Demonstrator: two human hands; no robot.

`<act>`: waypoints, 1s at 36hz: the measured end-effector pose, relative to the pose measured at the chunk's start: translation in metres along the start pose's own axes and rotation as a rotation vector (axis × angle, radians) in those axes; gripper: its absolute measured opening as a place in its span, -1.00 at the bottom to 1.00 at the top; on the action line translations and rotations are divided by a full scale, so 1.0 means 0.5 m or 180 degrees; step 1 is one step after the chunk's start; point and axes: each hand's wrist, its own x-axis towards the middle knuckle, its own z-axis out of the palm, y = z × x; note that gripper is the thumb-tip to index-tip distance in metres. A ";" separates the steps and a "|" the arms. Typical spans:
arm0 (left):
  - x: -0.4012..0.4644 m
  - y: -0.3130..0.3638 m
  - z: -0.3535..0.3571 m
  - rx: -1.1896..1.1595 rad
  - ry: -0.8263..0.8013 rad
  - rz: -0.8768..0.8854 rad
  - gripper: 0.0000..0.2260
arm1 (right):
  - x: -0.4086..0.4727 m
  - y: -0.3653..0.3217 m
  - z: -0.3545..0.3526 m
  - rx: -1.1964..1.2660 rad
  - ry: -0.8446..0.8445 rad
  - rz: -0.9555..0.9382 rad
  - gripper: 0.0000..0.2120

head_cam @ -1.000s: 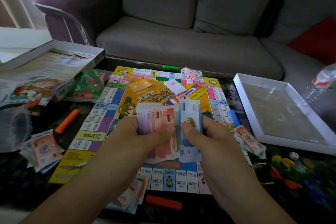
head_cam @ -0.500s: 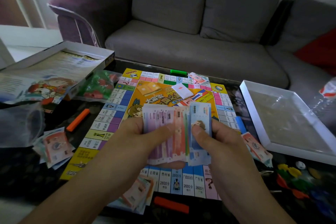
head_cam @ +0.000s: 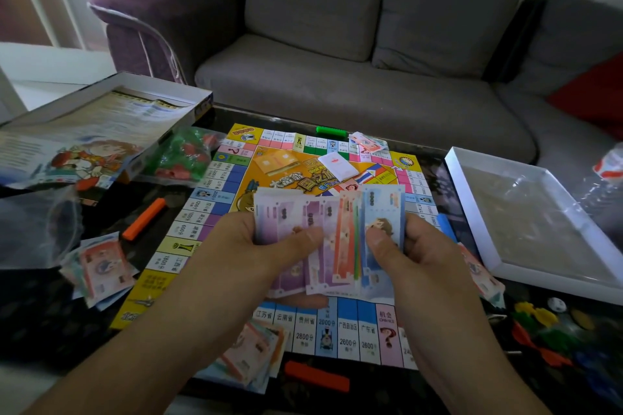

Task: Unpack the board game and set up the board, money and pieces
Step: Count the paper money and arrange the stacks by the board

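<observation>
Midway through setup, the left hand (head_cam: 269,246) and right hand (head_cam: 414,253) hold a fanned stack of play money (head_cam: 323,236) above the board (head_cam: 215,212), each thumb pressing notes against curled fingers beneath. The board already lies unfolded on the dark table (head_cam: 40,313), with smaller money piles (head_cam: 101,269) dealt at several edges and a white card deck (head_cam: 337,165) on its middle. Judging by this, sorting the notes is under way; the bagged green and red houses (head_cam: 182,158) and the loose coloured pieces (head_cam: 539,323) look unplaced. The box lid (head_cam: 87,131) and white tray (head_cam: 472,212) flank the board. A grey sofa (head_cam: 337,84) stands behind.
</observation>
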 end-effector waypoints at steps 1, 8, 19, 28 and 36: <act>0.001 -0.001 -0.002 0.0065 0.0024 0.0009 -0.83 | -0.001 -0.001 0.000 -0.0026 0.0002 -0.0011 -0.85; 0.006 -0.014 -0.006 0.0234 0.0177 0.0011 -0.88 | -0.007 0.001 0.012 -0.0232 0.0005 -0.0059 -0.86; 0.005 -0.014 -0.013 -0.0088 0.0183 -0.0036 -0.83 | -0.012 0.000 0.018 0.0149 0.0092 0.0361 -0.84; 0.007 0.011 -0.051 0.0143 0.0013 -0.0290 -0.83 | -0.020 0.001 0.037 -0.0139 0.0049 0.0254 -0.83; 0.030 0.045 -0.150 0.0406 0.1003 0.0071 -0.83 | -0.030 0.038 0.083 -0.1199 -0.0564 0.0184 -0.93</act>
